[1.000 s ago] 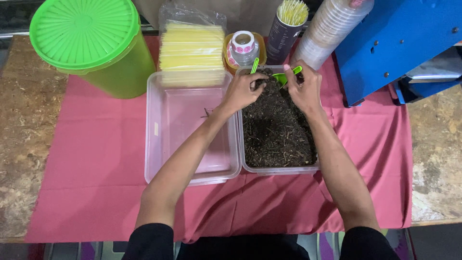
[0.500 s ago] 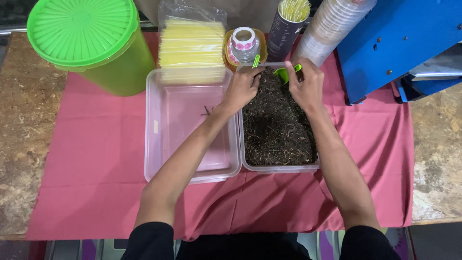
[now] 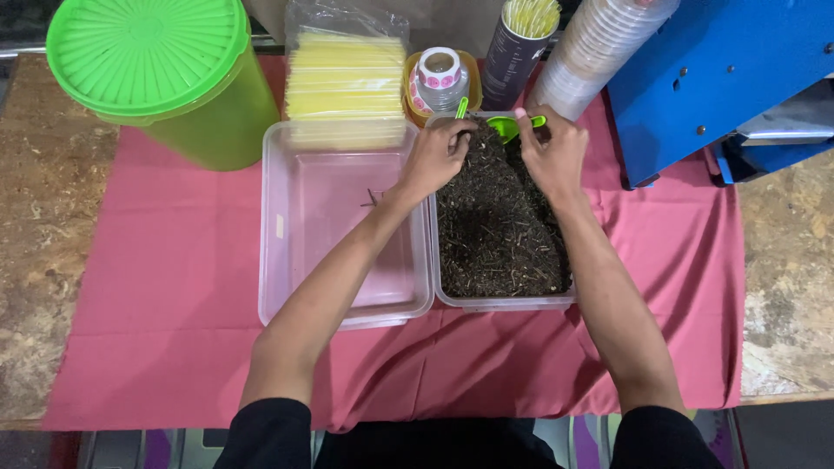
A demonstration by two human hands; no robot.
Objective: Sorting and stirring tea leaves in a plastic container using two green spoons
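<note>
Both hands stay at the soil tray's far end, left hand and right hand.

A small packing workshop is showing: stacked white paper cups, blue metal sealing machine, pink cloth-covered worktable.

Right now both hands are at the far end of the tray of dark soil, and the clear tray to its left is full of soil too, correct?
Not quite. In the head view the left hand and right hand are at the soil tray's far end, but the clear tray beside it is nearly empty.
</note>
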